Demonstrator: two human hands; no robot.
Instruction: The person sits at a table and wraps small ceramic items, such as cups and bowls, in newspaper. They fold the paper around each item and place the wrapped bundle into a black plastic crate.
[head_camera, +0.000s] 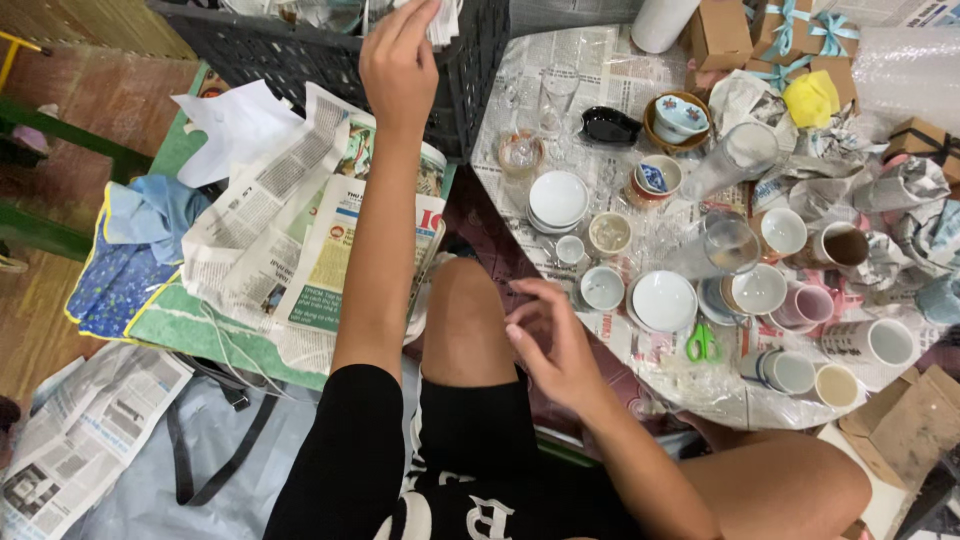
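A: Paper (443, 22) up top, pinched in the left hand (400, 60) over the black crate (300, 55), right?

B: Looks pinched, though the fingertips are partly hidden. Right hand (555, 345) hangs loose, fingers spread, holding nothing, just beside the small cup (602, 287) on the table (720, 395).

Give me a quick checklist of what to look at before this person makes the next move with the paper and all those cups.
1. Left hand has a grip on the white paper at the black crate: ok, fingers pinch it.
2. Right hand free: ok, open and holding nothing, above the knee.
3. Newspaper pile within reach: ok, beside the left arm.
4. Cups clear of the table edge: not ok, a small white cup sits close to the rim.
5. Green scissors shut: cannot tell.
6. What the crate holds: cannot tell, mostly out of view.
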